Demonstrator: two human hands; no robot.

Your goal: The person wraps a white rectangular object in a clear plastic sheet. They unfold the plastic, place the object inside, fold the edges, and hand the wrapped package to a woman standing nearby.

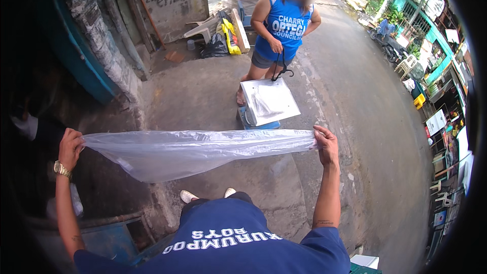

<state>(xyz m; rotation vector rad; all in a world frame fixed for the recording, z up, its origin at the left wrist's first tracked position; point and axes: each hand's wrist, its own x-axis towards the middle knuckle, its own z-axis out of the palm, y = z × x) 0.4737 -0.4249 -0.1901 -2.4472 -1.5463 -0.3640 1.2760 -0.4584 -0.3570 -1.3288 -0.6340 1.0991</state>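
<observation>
A large clear plastic bag (198,152) hangs stretched in the air between both hands, its top edge taut and the rest sagging; it looks thin, light, limp and slippery, best pinched at the two upper corners. The left hand (70,146) and right hand (326,144) are each closed on one such corner, above the concrete ground (213,91), with another person (284,25) standing beyond a white board (269,101)
</observation>
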